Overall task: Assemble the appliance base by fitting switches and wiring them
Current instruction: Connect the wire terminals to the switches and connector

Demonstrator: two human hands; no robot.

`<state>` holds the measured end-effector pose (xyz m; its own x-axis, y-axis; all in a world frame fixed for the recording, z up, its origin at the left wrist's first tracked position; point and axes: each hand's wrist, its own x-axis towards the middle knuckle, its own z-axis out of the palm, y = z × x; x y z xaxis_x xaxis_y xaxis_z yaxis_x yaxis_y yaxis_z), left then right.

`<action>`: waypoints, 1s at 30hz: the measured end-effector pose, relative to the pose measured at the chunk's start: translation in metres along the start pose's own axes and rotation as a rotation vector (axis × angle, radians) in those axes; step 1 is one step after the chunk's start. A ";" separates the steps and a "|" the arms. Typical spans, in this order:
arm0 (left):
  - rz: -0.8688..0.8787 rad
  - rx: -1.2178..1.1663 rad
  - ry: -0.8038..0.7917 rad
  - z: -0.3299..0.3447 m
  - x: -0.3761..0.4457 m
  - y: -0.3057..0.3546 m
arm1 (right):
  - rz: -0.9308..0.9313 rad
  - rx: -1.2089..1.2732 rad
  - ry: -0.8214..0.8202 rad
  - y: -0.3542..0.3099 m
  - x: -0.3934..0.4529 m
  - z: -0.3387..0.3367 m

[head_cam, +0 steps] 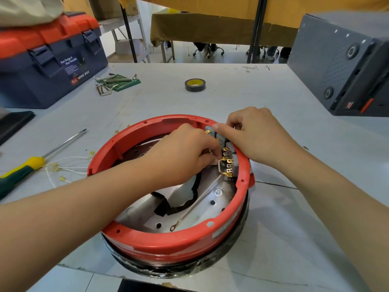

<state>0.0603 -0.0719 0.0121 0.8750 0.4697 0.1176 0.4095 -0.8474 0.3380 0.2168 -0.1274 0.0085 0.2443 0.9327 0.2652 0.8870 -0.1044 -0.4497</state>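
1. The left hand [185, 152] reaches into the red appliance base [168, 243] from the near-left side. Its fingers are curled, and the fingertips pinch at the gold terminals of the switches [226, 163] on the inner right wall. What exactly is between the fingertips is too small to tell.
2. The right hand [252, 135] comes from the right and rests over the rim of the base. Its thumb and curled fingers grip the grey bodies of the switches from above and outside. The two hands are close together, almost touching, at the same place.
3. The switches sit in a row along the inner right side of the red ring, with the brass tabs pointing inward.
4. The base stands in the middle of the grey table [284, 218], near the front edge, and its open side faces up. Inside I see a silver metal plate [189, 209] with holes, a black-wrapped cable [179, 204] and a thin wire with a ring terminal [174, 226].
5. Left of the base lie loose white wires [63, 165] with gold connectors, and beside them a screwdriver [31, 163] with a yellow and green handle.
6. Further back there are a set of hex keys [113, 83], a roll of black tape [195, 85], a blue and orange toolbox [48, 60] at the left and a grey box [341, 64] at the right.
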 end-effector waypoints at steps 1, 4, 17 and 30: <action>-0.007 0.010 -0.003 -0.002 -0.001 0.001 | 0.005 0.002 -0.006 0.000 0.000 0.000; -0.023 -0.001 0.015 -0.008 -0.004 0.005 | 0.018 0.003 -0.004 0.000 0.000 0.000; -0.061 -0.162 -0.046 -0.004 -0.007 0.021 | 0.024 0.023 0.010 0.000 -0.001 0.001; -0.072 -0.146 -0.033 0.000 -0.007 0.022 | 0.018 0.013 0.002 0.000 -0.001 0.001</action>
<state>0.0633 -0.0932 0.0191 0.8535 0.5178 0.0585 0.4319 -0.7657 0.4765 0.2163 -0.1277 0.0072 0.2611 0.9300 0.2588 0.8773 -0.1167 -0.4656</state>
